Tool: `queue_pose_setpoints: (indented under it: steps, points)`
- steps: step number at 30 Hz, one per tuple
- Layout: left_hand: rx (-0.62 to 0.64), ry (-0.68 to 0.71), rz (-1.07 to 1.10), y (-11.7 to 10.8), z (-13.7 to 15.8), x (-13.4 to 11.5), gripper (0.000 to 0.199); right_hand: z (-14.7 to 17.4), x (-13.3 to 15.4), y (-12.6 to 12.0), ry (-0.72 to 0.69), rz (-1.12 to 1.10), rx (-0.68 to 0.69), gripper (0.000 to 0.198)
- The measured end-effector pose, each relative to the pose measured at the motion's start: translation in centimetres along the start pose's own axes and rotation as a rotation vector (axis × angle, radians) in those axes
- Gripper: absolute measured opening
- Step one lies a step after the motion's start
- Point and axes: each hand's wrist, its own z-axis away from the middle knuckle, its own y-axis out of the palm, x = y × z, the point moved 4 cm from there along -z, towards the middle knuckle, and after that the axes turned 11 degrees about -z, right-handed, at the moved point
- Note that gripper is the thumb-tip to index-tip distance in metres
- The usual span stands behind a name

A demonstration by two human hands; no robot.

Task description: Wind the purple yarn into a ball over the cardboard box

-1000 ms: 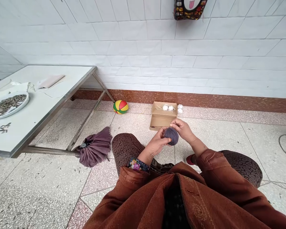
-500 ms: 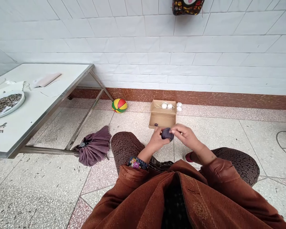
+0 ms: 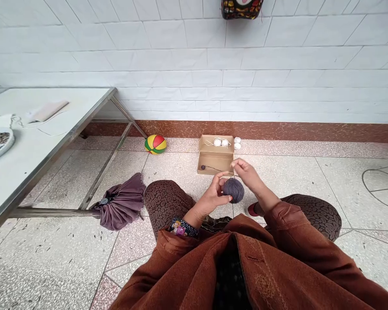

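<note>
A dark purple-grey ball of yarn (image 3: 234,190) rests in my left hand (image 3: 210,199), whose thumb and fingers hold its left side. Just above the ball, my right hand (image 3: 246,173) pinches a strand of the yarn between thumb and fingertips. Beyond both hands an open cardboard box (image 3: 216,158) stands on the floor. In its left part sits a much smaller dark ball of yarn (image 3: 203,167), from which a thin strand runs right toward my hands. White balls of yarn (image 3: 221,142) lie on the box's raised lid part.
More white balls (image 3: 237,143) lie right of the box. A colourful ball (image 3: 155,144) is near the wall. At left, a folded purple umbrella (image 3: 119,204) leans by a metal-framed table (image 3: 93,103) holding a plate (image 3: 1,150). A wire ring (image 3: 368,189) is at right.
The yarn ball has turned in my left hand and shows more fully. My right hand has moved from against the ball to above it. The view has shifted slightly right.
</note>
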Motion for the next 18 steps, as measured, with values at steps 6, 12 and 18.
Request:
queue_pose_setpoints:
  steps: [6, 12, 18]
  points:
    - [-0.232, -0.129, 0.194, -1.9, -0.2, 0.2, 0.056, 3.6, -2.5, 2.7, 0.058, 0.035, 0.145, 0.033]
    - [-0.430, -0.102, 0.050, -3.4, -0.5, 1.3, 0.057, 6.2, 2.4, 3.0, -0.153, 0.055, 0.394, 0.030]
    - [-0.177, -0.047, -0.103, -1.6, -0.2, 0.8, 0.064, 2.3, 3.7, 0.5, -0.119, -0.010, 0.062, 0.030]
